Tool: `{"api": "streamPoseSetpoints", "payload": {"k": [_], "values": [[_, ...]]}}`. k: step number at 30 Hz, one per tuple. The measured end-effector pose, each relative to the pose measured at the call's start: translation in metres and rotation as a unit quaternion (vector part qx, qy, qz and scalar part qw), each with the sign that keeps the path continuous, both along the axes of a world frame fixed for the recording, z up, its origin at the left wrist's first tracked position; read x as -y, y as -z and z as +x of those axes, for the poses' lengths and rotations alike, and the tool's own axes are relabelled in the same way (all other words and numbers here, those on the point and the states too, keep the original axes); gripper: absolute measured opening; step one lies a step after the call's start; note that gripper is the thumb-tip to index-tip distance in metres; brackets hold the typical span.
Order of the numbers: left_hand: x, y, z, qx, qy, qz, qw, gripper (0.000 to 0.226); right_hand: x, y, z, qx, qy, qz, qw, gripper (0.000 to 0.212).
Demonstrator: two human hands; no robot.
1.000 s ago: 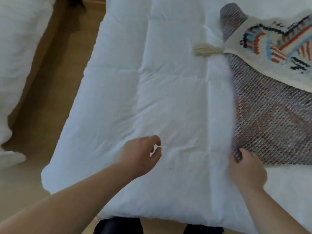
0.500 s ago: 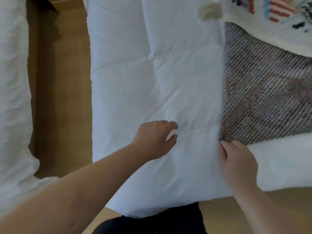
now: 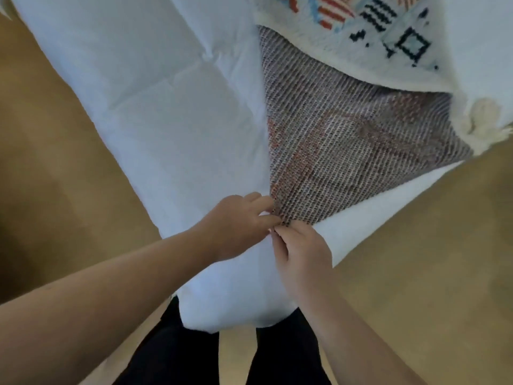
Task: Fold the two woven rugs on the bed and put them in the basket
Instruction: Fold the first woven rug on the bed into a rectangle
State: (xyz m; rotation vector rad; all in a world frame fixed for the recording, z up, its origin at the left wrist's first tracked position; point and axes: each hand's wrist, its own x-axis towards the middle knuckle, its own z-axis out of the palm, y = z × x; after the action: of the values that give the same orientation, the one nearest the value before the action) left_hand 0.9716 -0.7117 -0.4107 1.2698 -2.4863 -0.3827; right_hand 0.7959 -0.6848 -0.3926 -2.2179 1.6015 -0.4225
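I am pinching the near corner of the dark woven rug (image 3: 347,140) with my right hand (image 3: 301,255) while my left hand (image 3: 236,226) is gripping beside it, readying a fold on the white bed (image 3: 166,107).

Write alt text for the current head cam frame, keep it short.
Both hands meet at the near corner of a grey woven rug lying on a white bed: the right hand pinches the corner and the left hand touches it. A cream patterned rug with a tassel overlaps its far side.
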Motion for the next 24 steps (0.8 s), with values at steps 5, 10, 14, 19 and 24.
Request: {"api": "streamPoseSetpoints", "payload": {"k": [5,10,14,19,24], "values": [[-0.014,-0.022,0.012,0.039,0.111,0.002,0.993,0.010,-0.042,-0.004,0.008,0.042,0.047,-0.013,0.998,0.020],[-0.038,-0.024,0.009,0.095,0.218,0.028,0.971,0.009,-0.091,0.018,0.013,0.060,0.090,-0.030,0.994,0.020],[-0.071,-0.012,0.010,0.091,0.291,0.085,0.949,0.015,-0.139,0.020,0.018,0.044,0.089,0.028,0.995,0.019],[-0.063,0.008,0.034,0.039,0.345,0.075,0.935,0.007,-0.153,0.017,0.046,0.006,0.185,0.073,0.980,0.007],[0.049,0.003,0.117,0.068,0.320,0.015,0.945,0.036,-0.093,0.002,0.118,-0.037,0.277,0.063,0.958,0.027]]}}
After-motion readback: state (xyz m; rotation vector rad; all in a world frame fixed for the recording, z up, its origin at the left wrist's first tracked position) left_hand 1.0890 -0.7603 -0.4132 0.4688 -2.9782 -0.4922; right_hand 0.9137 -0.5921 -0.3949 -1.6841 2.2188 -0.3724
